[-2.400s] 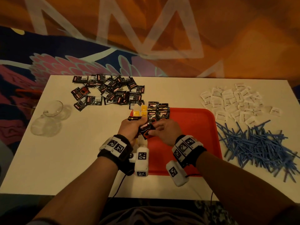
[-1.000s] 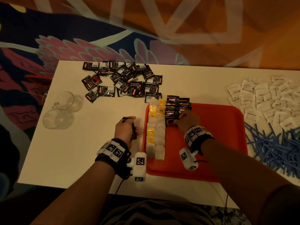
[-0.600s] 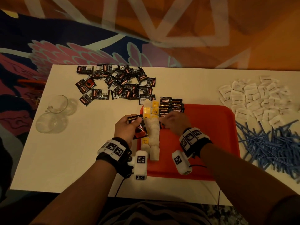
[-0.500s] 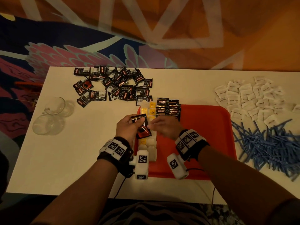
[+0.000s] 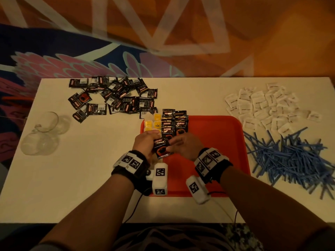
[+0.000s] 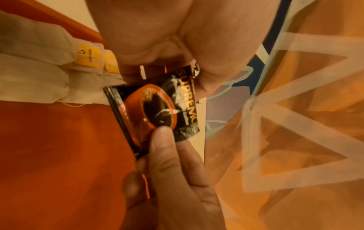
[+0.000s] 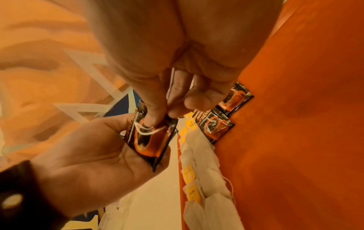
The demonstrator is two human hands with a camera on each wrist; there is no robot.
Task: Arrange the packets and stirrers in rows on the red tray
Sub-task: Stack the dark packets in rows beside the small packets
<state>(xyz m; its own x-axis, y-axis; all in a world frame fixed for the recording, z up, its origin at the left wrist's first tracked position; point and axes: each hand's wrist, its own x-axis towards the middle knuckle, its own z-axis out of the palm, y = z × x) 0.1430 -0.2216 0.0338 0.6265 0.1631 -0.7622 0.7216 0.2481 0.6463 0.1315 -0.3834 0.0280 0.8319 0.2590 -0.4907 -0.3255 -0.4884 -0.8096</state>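
Your left hand (image 5: 145, 143) held a small stack of black coffee packets (image 5: 161, 147) above the near-left part of the red tray (image 5: 217, 142), fingers curled round the stack from the left. Your right hand (image 5: 184, 146) had its thumb and fingertips (image 7: 155, 118) pinched on the top packet, apparently peeling it off to lay it down. So both grips were closed on the same stack.

The likeliest slip, to my eye, was two glossy sachets coming away together, or the rest fanning out of your left hand as the top one slid off. A dropped packet would probably have landed on the tea bags (image 7: 199, 157) just below, whose loose strings could snag and pull that row crooked. Your right wrist also hung low over the tray, so a sweep toward the coffee rows (image 5: 174, 124) could have nudged the overlapped packets out of line.

The packet on top was black and shiny, with an orange cup printed on it and the word SUPREMO along one edge. It was flat, thin and looked slightly creased. On the tray, a double row of tea bags with yellow tags ran along the left rim, with two short rows of coffee packets just beside it at the far end.

Much remained on the worktop (image 5: 81, 169): a heap of black packets (image 5: 112, 98) at far left, white packets (image 5: 262, 105) at far right, and the blue stirrers (image 5: 290, 156) right of the tray.
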